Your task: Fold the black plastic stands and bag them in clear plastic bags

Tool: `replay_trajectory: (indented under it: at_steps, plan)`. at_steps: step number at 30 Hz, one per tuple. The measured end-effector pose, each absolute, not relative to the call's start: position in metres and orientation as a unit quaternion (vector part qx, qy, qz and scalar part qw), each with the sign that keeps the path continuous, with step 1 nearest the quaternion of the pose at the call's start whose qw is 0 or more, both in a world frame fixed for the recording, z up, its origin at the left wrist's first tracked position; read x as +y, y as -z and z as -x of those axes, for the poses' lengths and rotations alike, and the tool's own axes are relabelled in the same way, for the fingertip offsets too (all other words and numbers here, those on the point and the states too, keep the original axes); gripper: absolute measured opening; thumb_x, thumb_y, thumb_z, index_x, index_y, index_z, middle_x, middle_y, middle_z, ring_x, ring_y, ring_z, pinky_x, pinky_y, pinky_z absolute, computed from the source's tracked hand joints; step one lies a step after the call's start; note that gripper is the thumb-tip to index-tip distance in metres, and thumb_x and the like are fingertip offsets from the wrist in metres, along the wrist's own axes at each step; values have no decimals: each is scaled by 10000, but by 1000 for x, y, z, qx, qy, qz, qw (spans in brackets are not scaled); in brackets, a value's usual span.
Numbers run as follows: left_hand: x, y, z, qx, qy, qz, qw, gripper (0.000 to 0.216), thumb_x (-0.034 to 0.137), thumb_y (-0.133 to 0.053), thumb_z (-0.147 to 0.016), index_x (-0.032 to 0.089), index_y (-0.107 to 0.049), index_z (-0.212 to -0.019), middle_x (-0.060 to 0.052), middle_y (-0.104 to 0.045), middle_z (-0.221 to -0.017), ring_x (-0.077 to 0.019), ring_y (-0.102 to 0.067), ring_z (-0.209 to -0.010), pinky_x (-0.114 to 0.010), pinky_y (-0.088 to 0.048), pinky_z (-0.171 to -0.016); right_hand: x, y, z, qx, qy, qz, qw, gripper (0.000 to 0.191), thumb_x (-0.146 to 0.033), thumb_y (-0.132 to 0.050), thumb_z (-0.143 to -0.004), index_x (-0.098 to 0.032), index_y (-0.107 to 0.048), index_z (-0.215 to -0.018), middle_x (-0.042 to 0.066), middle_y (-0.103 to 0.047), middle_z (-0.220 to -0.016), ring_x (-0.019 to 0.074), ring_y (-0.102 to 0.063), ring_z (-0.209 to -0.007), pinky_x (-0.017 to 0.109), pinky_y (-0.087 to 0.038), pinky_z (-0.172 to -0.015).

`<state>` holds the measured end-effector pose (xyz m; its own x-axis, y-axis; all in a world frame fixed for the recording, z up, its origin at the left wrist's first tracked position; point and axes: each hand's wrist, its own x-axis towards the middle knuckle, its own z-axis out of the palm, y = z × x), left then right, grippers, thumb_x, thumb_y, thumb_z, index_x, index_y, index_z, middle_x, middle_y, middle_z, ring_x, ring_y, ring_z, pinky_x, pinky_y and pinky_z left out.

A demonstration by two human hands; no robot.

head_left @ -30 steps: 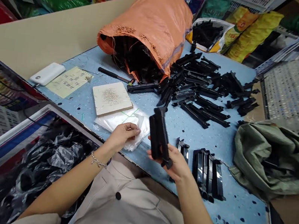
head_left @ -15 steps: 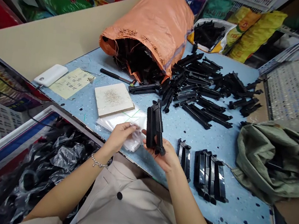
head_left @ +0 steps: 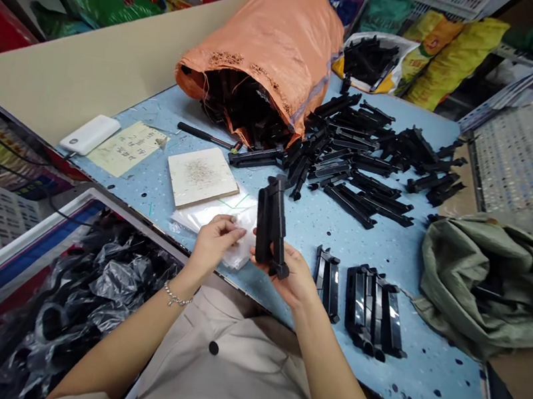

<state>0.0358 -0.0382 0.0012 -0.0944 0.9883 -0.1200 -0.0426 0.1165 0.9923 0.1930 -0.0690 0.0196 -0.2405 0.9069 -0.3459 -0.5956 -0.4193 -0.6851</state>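
Note:
My right hand point(head_left: 292, 274) is closed round a pair of long black plastic parts point(head_left: 272, 226), held nearly upright above the table's front edge. My left hand point(head_left: 215, 240) pinches a clear plastic bag at the stack of clear plastic bags point(head_left: 240, 249), just left of the black parts. A square cream-coloured board point(head_left: 202, 178) lies on the back of that stack. To the right of my right hand, two black parts point(head_left: 328, 282) lie side by side. Beyond them sits a group of several more black parts point(head_left: 373, 311).
An orange woven sack point(head_left: 272, 38) lies open at the back, beside a loose heap of black parts point(head_left: 359, 153). A black-handled tool point(head_left: 206, 135), a paper note point(head_left: 127, 148) and a white power bank point(head_left: 90, 134) lie left. A green cloth sack point(head_left: 491, 282) stands right; a bin of bagged parts point(head_left: 116, 283) is below left.
My right hand has brought the black parts slightly left, closer to my left hand. My left thumb and fingers have shifted slightly at the plastic bags.

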Motion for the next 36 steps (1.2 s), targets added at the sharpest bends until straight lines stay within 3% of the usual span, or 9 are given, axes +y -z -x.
replay_trajectory:
  at_steps: [4, 8, 13, 16, 21, 25, 29, 32, 36]
  plan:
    - [-28, -8, -24, 528, -466, -455, 545, 268, 289, -783, -598, 176, -541, -577, 35, -519, -622, -102, -492, -591, -226, -405, -565, -63, -19, -200, -238, -767, 368, 468, 294, -405, -815, -678, -154, -733, -806, 81, -752, -781, 224, -718, -762, 349, -595, -727]
    - [-19, -16, -9, 489, -479, -371, 627, 291, 351, -802, -595, 163, -596, -675, 18, -583, -645, -101, -510, -586, -238, -416, -585, -56, -20, -215, -214, -728, 393, 519, 262, -360, -837, -658, -142, -729, -755, 92, -752, -777, 217, -715, -732, 357, -594, -745]
    - [-20, -18, -24, 537, -465, -544, 447, 199, 237, -771, -609, 166, -588, -574, 7, -540, -725, -116, -509, -674, -254, -410, -634, -60, -29, -209, -240, -749, 375, 491, 277, -373, -823, -676, -151, -739, -819, 95, -756, -841, 216, -717, -750, 337, -592, -712]
    - [-23, -17, -34, 510, -433, -605, 432, 147, 190, -730, -636, 169, -596, -577, -10, -546, -783, -139, -542, -750, -275, -442, -699, -60, -29, -205, -262, -753, 374, 474, 314, -410, -824, -665, -148, -739, -815, 88, -751, -777, 219, -718, -737, 330, -590, -697]
    - [-25, -14, -16, 467, -467, -586, 470, 134, 265, -693, -742, 178, -649, -835, -48, -604, -936, -152, -580, -807, -285, -484, -711, -58, -19, -227, -220, -719, 404, 522, 271, -376, -846, -637, -150, -719, -717, 79, -752, -759, 216, -715, -718, 340, -598, -713]
    - [-30, -16, -6, 461, -425, -712, 317, 158, 146, -514, -844, 195, -663, -860, -69, -619, -1034, -184, -600, -943, -341, -502, -828, -59, -15, -240, -208, -702, 421, 536, 248, -369, -833, -658, -156, -726, -728, 74, -748, -746, 223, -710, -718, 367, -599, -724]
    - [-33, -18, -16, 458, -378, -762, 259, 336, 130, -451, -877, 210, -649, -1137, -86, -608, -1144, -175, -612, -934, -360, -508, -887, -73, -27, -243, -208, -686, 428, 551, 243, -365, -808, -693, -167, -732, -810, 71, -752, -832, 207, -710, -731, 320, -598, -676]
    - [-31, -17, -26, 461, -378, -749, 289, 437, 158, -513, -862, 231, -554, -1290, -96, -541, -1252, -99, -570, -717, -301, -531, -767, -99, -40, -242, -201, -756, 400, 478, 258, -380, -759, -750, -146, -719, -851, 91, -740, -907, 167, -699, -653, 225, -560, -520]
    - [-30, -14, -32, 414, -388, -757, 325, 599, 106, -536, -825, 266, -442, -1395, -122, -469, -1330, -78, -547, -696, -271, -530, -710, -127, -32, -239, -130, -876, 316, 340, 254, -335, -746, -769, -97, -701, -845, 102, -729, -877, 124, -680, -606, 171, -560, -515]
